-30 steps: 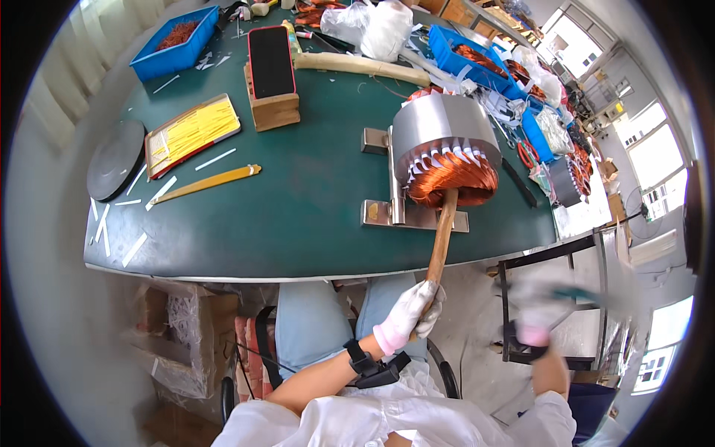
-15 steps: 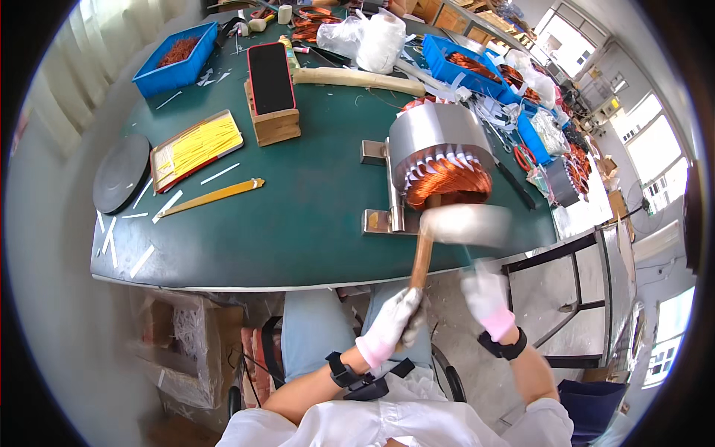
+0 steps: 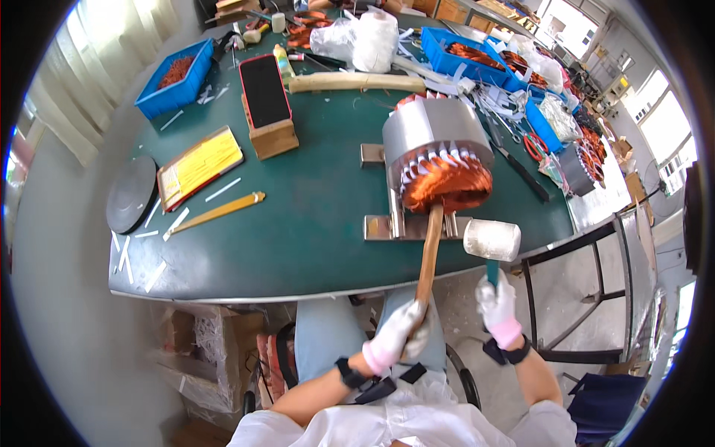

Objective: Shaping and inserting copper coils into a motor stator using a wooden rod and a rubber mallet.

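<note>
A motor stator [image 3: 438,134], a silver ring with copper windings [image 3: 447,183] bulging from its near end, rests on a metal stand [image 3: 380,228]. My gloved left hand [image 3: 400,333] is closed round a wooden stick [image 3: 428,261], whose far end meets the lower part of the windings. In my gloved right hand [image 3: 497,304] is a mallet with a white head [image 3: 492,240] and a green handle. The head stands to the right of the stick, apart from it, near the table's front edge.
On the green table [image 3: 313,261] lie a phone [image 3: 266,89] against a wooden block, a tray of yellow strips [image 3: 199,167], a black disc [image 3: 132,195] and a yellow stick [image 3: 216,214]. Blue bins [image 3: 175,78] stand farther back. A knife [image 3: 526,177] lies right of the stator.
The mallet has moved from a blurred swing beside the stick to a spot farther right, its head now sharp. My left hand still holds the stick. The whole view has shifted slightly.
</note>
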Demonstrator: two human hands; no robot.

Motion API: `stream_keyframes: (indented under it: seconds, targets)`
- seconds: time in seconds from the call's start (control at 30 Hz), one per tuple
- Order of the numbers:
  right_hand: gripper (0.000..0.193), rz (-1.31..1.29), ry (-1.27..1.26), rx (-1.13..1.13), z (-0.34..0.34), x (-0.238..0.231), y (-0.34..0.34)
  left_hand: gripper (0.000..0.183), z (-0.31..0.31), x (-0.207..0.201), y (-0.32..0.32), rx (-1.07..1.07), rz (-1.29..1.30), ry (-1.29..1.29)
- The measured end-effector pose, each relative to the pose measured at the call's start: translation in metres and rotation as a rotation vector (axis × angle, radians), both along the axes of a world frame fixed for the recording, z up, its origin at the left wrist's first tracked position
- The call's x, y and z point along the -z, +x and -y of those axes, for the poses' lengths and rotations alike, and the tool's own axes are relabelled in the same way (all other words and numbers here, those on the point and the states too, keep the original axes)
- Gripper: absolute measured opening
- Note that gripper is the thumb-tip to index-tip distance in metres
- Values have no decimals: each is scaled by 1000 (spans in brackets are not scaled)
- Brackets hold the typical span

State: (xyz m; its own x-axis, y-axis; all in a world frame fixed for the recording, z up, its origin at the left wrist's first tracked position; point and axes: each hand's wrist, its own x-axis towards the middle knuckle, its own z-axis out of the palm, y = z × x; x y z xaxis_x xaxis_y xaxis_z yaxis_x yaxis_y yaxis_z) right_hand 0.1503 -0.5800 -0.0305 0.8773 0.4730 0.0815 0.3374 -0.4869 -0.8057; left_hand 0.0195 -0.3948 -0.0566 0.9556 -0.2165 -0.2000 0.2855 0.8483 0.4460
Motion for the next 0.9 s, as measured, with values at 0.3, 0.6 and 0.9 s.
stream_keyframes:
  seconds: [0.3, 0.6, 0.9]
  targets:
    - [20, -348, 408, 226, -28, -17, 26, 14, -59, -35, -21, -611, 143, 1168]
    - [16, -435, 593, 382, -46, -21, 33, 16, -114, -58, 5, -760, -304, 916]
    - [15, -373, 673, 454, -48, -12, 29, 16, -105, -57, 5, -751, -303, 995]
